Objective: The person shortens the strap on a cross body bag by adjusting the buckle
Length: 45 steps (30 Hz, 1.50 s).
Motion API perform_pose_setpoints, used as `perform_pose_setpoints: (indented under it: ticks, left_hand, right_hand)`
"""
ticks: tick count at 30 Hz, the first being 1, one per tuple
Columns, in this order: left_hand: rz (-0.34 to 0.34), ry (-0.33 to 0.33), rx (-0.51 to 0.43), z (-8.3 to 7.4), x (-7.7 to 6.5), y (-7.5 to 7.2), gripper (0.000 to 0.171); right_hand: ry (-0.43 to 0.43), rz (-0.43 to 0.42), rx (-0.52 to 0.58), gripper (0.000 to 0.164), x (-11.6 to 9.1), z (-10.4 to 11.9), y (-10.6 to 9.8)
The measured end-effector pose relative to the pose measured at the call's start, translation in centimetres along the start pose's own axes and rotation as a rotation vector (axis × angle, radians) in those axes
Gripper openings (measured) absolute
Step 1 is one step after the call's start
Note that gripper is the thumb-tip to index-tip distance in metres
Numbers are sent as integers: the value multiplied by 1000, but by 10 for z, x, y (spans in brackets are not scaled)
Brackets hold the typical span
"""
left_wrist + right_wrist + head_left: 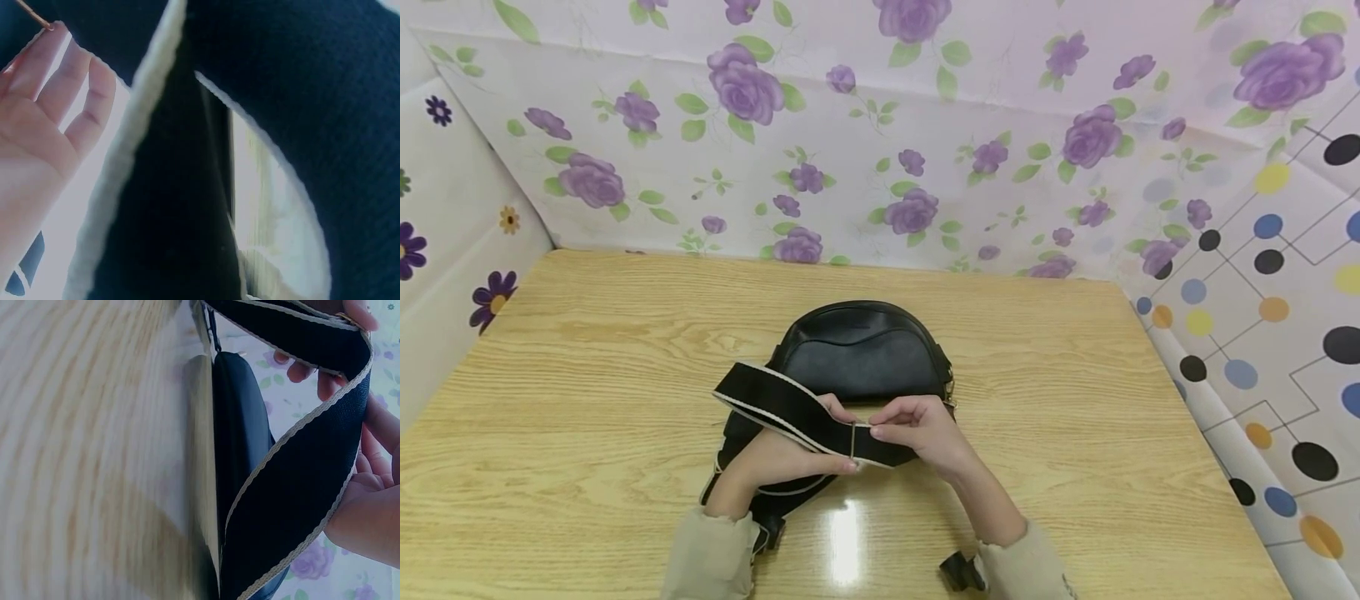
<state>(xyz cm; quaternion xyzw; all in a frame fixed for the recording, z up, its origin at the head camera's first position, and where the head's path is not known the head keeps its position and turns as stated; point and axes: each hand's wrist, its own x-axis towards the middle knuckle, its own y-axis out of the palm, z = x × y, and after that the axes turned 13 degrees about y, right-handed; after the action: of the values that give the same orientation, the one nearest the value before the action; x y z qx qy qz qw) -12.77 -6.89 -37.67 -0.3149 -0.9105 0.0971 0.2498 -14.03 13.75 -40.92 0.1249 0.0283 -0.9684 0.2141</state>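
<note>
A black shoulder bag (857, 358) with a curved top lies on the table. Its wide black strap (775, 404), edged in white, is raised in front of it and loops to the left. My left hand (771, 458) holds the strap by its two edges, thumb and fingers at a thin metal slider (853, 442). From the right, my right hand (928, 433) pinches the strap just beside the slider. In the left wrist view, the strap (169, 187) hides part of the hand. The right wrist view shows the strap (300, 469) bending up to the fingers.
The wooden table (625, 350) runs back to a floral cloth (850, 167). A dotted cloth (1262, 333) hangs at the right and a flowered one (460, 208) at the left. Small black devices (961, 571) sit at the wrists.
</note>
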Motion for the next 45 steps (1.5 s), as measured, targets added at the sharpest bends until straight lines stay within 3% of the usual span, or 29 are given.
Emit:
perform_pose_setpoints:
  ticks: [14, 24, 45]
  left_hand:
    - [9, -1, 20, 4, -1, 1, 34]
    - [-10, 13, 4, 31, -8, 3, 33]
    - [-39, -42, 0, 26, -12, -3, 35]
  right_hand:
    - [26, -20, -26, 17, 2, -1, 4]
    - [56, -4, -19, 19, 0, -5, -2]
    - [139, 12, -101, 23, -7, -13, -24]
